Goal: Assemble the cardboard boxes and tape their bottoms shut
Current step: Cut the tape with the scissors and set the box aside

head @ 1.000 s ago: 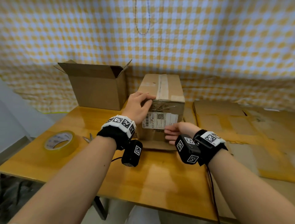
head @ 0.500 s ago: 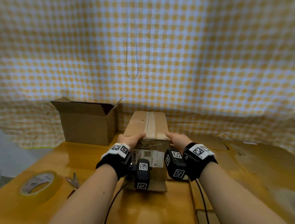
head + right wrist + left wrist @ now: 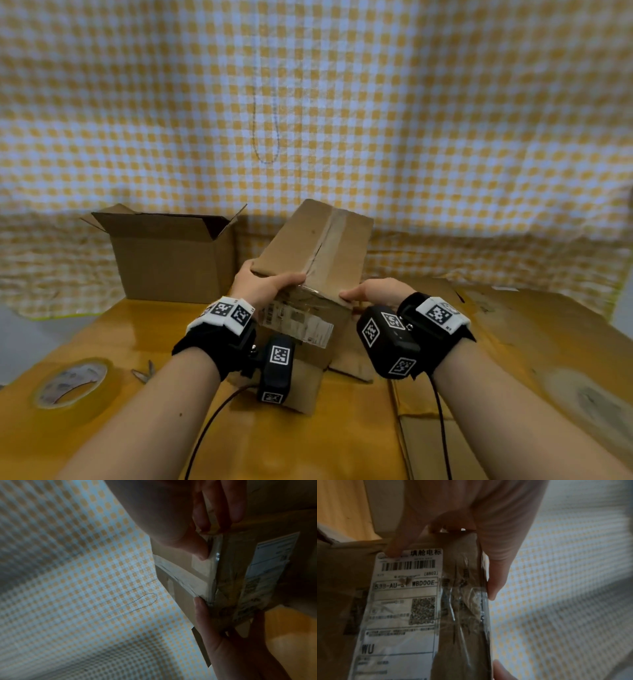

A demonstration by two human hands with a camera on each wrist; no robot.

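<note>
- Head view: glossy yellow wooden desk [image 3: 102,335], backed by a hanging yellow-and-white checked cloth [image 3: 411,137]; flattened cardboard [image 3: 534,329] spread over the right part of the desk.
- Open-topped cardboard box [image 3: 171,260] at the back left, tape roll [image 3: 73,385] near the left edge, scissor tips [image 3: 144,371] just beside it.
- Against half a second ago: taped box [image 3: 308,260] now tilted and turned, far end raised and swung rightward, near end lifted; hands at the same near top corners.
- Left hand [image 3: 263,287] clamped on the near left corner, thumb along the top edge, fingers [image 3: 395,545] on the shipping label [image 3: 402,601].
- Right hand [image 3: 373,291] gripping the near right corner, thumb [image 3: 200,550] on the taped top.
</note>
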